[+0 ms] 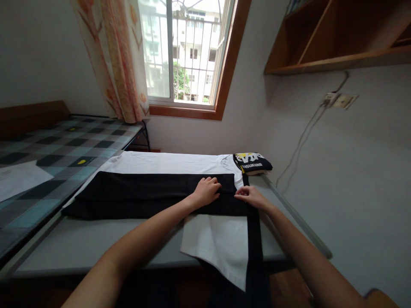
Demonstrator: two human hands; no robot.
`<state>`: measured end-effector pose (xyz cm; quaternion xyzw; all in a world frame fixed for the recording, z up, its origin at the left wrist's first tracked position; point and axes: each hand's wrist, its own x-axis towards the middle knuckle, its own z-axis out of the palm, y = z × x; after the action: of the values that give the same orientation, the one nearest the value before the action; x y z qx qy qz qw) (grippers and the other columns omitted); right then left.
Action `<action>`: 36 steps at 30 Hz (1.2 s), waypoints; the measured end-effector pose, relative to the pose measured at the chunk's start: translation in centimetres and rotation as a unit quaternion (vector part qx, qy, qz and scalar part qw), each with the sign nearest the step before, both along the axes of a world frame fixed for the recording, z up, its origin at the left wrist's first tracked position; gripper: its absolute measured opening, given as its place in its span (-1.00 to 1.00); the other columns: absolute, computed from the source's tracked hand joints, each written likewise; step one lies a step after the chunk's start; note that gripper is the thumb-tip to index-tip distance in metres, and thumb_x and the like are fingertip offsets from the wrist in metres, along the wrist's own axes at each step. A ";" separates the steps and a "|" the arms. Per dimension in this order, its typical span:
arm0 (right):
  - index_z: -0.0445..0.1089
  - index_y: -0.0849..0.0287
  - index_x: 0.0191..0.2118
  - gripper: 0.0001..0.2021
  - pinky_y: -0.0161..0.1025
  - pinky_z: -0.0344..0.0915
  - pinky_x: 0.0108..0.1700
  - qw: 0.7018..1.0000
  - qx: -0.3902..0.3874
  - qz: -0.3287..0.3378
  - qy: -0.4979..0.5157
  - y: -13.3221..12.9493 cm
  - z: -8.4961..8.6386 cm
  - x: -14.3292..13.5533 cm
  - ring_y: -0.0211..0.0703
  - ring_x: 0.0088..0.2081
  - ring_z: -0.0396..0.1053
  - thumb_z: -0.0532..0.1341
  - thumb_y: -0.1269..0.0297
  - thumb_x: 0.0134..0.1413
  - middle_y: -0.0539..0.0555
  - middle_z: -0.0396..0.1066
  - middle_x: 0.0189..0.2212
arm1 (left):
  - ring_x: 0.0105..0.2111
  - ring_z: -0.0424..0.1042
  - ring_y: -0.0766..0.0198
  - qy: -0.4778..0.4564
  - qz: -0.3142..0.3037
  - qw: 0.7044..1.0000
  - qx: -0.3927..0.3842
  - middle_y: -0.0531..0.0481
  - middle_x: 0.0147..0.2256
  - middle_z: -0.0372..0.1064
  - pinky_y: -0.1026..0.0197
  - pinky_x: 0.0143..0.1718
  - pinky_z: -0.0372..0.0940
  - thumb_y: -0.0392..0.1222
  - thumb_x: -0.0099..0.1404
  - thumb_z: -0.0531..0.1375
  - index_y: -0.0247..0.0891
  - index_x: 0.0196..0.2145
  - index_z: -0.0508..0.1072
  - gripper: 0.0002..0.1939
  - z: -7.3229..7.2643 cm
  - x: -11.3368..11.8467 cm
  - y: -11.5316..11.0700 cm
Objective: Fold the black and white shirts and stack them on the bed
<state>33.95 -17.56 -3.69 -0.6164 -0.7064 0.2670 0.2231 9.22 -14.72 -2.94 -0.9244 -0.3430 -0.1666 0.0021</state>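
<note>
A white shirt (167, 162) lies spread across a grey table, its neckline towards the right. Over its near half lies a long black cloth panel (138, 196), folded flat with a slanted left end. A white sleeve-like piece (218, 241) sticks out from under the panel and hangs over the table's near edge, beside a narrow black strip (255, 239). My left hand (207, 191) rests on the black panel with its fingers slightly bent. At the panel's right end, my right hand (252, 197) pinches the black cloth between thumb and fingers.
A folded black printed garment (252, 162) sits at the table's far right corner. The grey table (105, 244) meets a bed with a checked cover (80, 141) and a paper sheet (22, 177). A cable (302, 137) hangs by the right wall under a wooden shelf (314, 60).
</note>
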 end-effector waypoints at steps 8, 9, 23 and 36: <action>0.47 0.17 -0.49 -0.76 -0.24 0.27 -0.37 1.000 0.005 0.017 0.011 0.0 0.3 -0.6 -0.18 -0.45 0.33 0.27 0.08 -0.12 0.05 0.45 -0.52 | -0.21 0.45 0.16 -0.071 0.062 0.995 -0.028 -0.09 -0.20 0.45 0.16 -0.23 0.32 -0.15 0.37 0.10 -0.22 -0.19 0.54 -0.77 -0.2 1.0 0.4; 0.46 0.18 -0.49 -0.76 -0.25 0.25 -0.38 1.000 0.011 0.011 0.012 0.2 0.3 -0.6 -0.19 -0.46 0.31 0.26 0.08 -0.11 0.04 0.44 -0.53 | -0.20 0.44 0.17 -0.083 0.067 0.994 -0.023 -0.09 -0.19 0.45 0.17 -0.23 0.33 -0.15 0.38 0.09 -0.22 -0.19 0.54 -0.76 0.0 1.0 0.4; 0.40 0.19 -0.38 -0.75 -0.28 0.22 -0.43 0.998 0.055 -0.027 0.031 1.4 -1.8 0.0 -0.22 -0.49 0.27 0.31 0.13 -0.18 -0.04 0.32 -0.56 | -0.15 0.39 0.19 -0.002 -0.112 0.994 0.001 -0.11 -0.12 0.36 0.15 -0.07 0.30 -0.14 0.34 0.16 -0.20 -0.01 0.48 -0.71 -0.9 -1.7 0.0; 0.44 0.11 -0.20 -0.84 -0.15 0.33 -0.10 0.961 0.247 0.088 -0.092 -0.6 0.7 -2.9 -0.10 -0.23 0.38 0.19 0.20 0.16 0.10 0.34 -0.27 | 0.09 0.31 0.09 0.035 0.022 0.999 -0.021 -0.15 0.12 0.31 -0.01 0.14 0.15 0.06 0.37 0.10 -0.09 0.19 0.34 -0.52 -0.4 -23.6 -2.4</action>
<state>31.07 -18.18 -3.00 -0.4991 -0.8195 0.0449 0.2781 -14.35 -17.13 -3.34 -0.9217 -0.3666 -0.1269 -0.0018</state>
